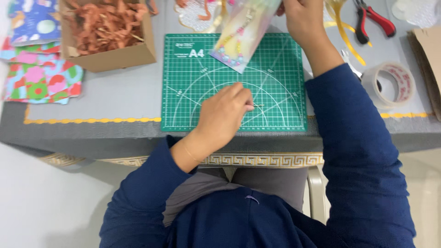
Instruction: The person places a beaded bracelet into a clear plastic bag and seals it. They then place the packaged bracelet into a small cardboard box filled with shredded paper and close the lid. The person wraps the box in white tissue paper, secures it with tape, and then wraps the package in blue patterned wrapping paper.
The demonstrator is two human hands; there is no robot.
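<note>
Up at the far edge of the green gridded cutting mat point(183, 82), the right hand point(301, 18) pinches the top of a clear, iridescent plastic pouch point(243, 39), fingers closed on its upper rim so the pouch hangs tilted over the mat's top right area. Inside shows a string of small pastel beads point(232, 50), one strand as far as I can tell. The pouch looks light, thin and floppy, with a slick film surface; a grip at the top rim or a corner seems safest, since squeezing the middle would press on the beads, which are probably hard but on a delicate thread.

Lower down, the left hand point(225, 115) rests on the mat's middle with fingertips drawn together on a tiny, thin metal piece point(257, 106); what kind it is I cannot tell. It is small enough to slip away easily, so a fingertip pinch suits it.

Around these on the grey table point(119, 92): one brown cardboard box point(108, 57) filled with orange-brown shredded paper point(103, 23), a stack of bright patterned paper sheets point(41, 73) at the left, one pair of red-handled pliers point(374, 18), one roll of clear tape point(390, 85), and some yellow ribbon point(344, 34).
</note>
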